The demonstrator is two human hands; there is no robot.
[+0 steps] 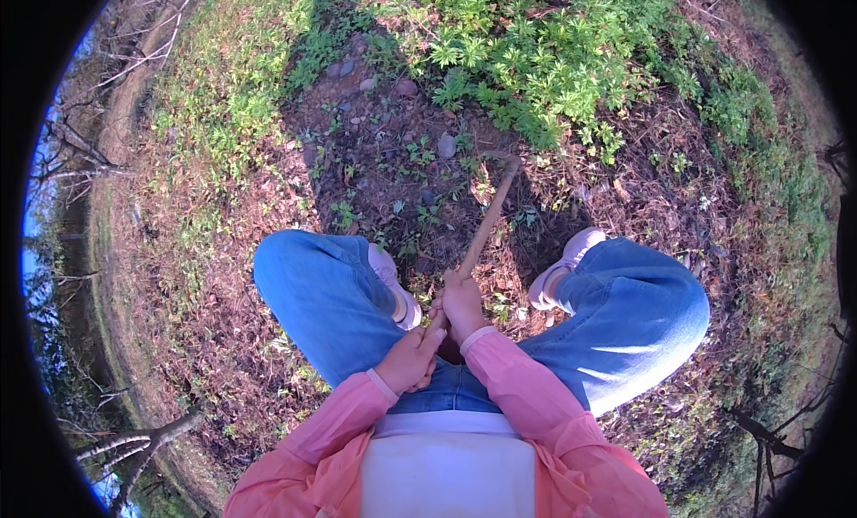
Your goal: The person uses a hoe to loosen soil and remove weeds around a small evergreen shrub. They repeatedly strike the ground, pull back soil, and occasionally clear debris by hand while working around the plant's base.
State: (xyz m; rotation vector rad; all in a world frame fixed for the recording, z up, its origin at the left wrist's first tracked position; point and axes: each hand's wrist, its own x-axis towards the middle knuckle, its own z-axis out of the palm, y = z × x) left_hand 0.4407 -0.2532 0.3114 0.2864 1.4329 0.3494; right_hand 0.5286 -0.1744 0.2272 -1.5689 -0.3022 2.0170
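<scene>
A long-handled digging tool, seemingly a hoe, slants away from my lap, its wooden handle (491, 218) running up and to the right. My left hand (408, 361) is wrapped around the butt end of it, close to my waist. Farther up the shaft, my right hand (462, 300) grips it between my knees. The tool's head (507, 158) is low over or touching the soil at the edge of the leafy plants; its blade is small and hard to make out. Bare, stony soil (375, 150) with small seedlings lies to the left of the head.
Dense green weeds (562, 56) grow beyond the tool's head. A grey stone (446, 145) and several smaller ones lie in the dirt. My pale shoes (395, 284) stand on either side of the handle. Dry branches (144, 438) reach in at the left; dark ones (766, 434) at the right.
</scene>
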